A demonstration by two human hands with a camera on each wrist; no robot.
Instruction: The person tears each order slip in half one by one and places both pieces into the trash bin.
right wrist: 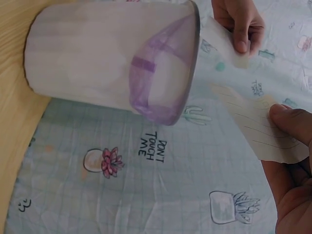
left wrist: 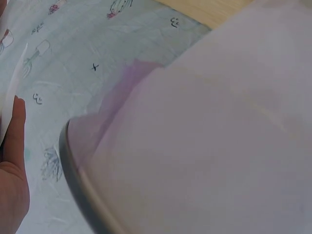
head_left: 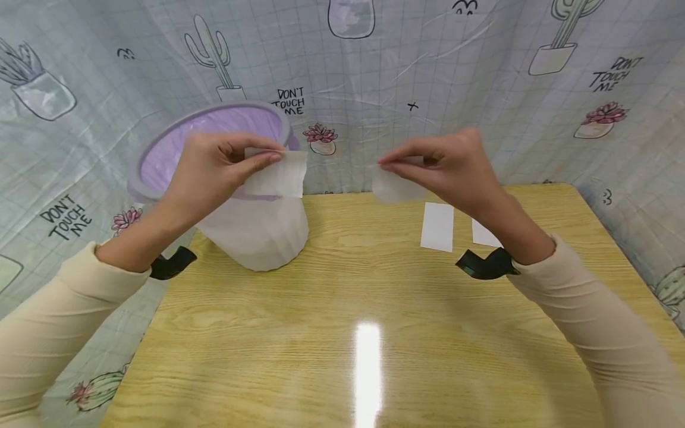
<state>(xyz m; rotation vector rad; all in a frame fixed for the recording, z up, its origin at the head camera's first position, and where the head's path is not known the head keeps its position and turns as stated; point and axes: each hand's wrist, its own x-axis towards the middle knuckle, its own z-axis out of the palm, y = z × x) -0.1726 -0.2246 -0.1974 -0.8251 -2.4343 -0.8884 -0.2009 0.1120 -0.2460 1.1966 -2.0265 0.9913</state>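
Over the bin's near side, my left hand [head_left: 211, 172] pinches a piece of white paper [head_left: 292, 175] between thumb and fingers. To the right, above the table's far edge, my right hand [head_left: 452, 169] pinches another piece of paper [head_left: 393, 187]. The two pieces are apart. In the right wrist view the paper piece [right wrist: 253, 124] in my right hand shows ruled lines and an uneven edge. A white trash bin [head_left: 262, 238] with a purple liner [head_left: 251, 122] stands beneath and behind my left hand. Its inside bottom is hidden.
Two white paper cards lie on the wooden table [head_left: 321, 309] at the right: one card [head_left: 437, 227] in full view, the other card [head_left: 484, 233] partly behind my right wrist. A cactus-printed sheet [head_left: 364, 71] hangs behind and beside the table.
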